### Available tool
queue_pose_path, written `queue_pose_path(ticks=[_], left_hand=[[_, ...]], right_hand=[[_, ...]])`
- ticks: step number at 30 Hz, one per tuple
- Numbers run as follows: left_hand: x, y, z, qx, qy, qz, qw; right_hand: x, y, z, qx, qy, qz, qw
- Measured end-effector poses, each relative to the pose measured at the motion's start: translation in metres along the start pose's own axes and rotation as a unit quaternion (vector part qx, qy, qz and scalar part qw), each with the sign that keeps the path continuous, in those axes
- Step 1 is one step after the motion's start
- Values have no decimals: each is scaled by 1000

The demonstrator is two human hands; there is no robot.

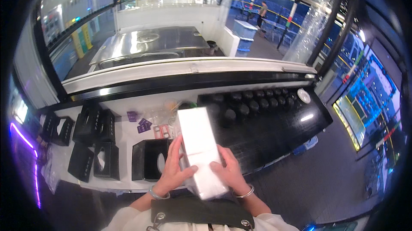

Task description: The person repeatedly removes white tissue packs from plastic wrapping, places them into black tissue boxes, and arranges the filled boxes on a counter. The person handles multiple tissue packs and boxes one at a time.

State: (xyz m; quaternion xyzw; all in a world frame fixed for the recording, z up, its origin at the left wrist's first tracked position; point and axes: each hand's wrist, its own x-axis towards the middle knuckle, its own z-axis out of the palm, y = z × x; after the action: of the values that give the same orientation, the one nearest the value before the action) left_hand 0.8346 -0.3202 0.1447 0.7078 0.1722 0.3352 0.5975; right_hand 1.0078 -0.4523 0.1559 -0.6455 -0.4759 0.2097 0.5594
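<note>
A long white block of paper tissues (200, 137), apparently with clear film about its lower end, is gripped between my two hands, tilted a little to the left at its far end. My left hand (174, 166) presses its left side, thumb on top. On the right side rests my right hand (228, 167), its thumb also on top. Just left of my left hand, an open black tissue box (141, 160) lies on the white counter (124, 134). Further left stand several black tissue boxes (107, 161) with oval slots, some showing white tissue.
Purple packets (144, 125) and red-and-white packs (161, 131) lie beyond the open box. To the right, a black table (273, 134) bears rows of dark round objects (253, 106) and a white dish (303, 96). A window ledge (193, 67) runs behind; a person (262, 13) stands far off.
</note>
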Motion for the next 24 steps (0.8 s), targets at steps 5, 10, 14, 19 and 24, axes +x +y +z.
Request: queue_pose_path(ticks=[5, 10, 14, 19, 24], left_hand=[[22, 40, -22, 317, -2, 57, 947], [12, 50, -33, 386, -89, 112, 911], [-4, 67, -35, 462, -107, 151, 867], [-9, 84, -44, 465, -165, 150, 857], [-10, 80, -47, 396, -159, 155, 891]], right_hand=[[19, -19, 15, -25, -127, -40, 991], [37, -23, 16, -78, -139, -95, 983], [38, -21, 23, -37, -146, -78, 985], [32, -20, 30, -95, -140, -104, 980], [32, -24, 27, -105, -140, -128, 976]])
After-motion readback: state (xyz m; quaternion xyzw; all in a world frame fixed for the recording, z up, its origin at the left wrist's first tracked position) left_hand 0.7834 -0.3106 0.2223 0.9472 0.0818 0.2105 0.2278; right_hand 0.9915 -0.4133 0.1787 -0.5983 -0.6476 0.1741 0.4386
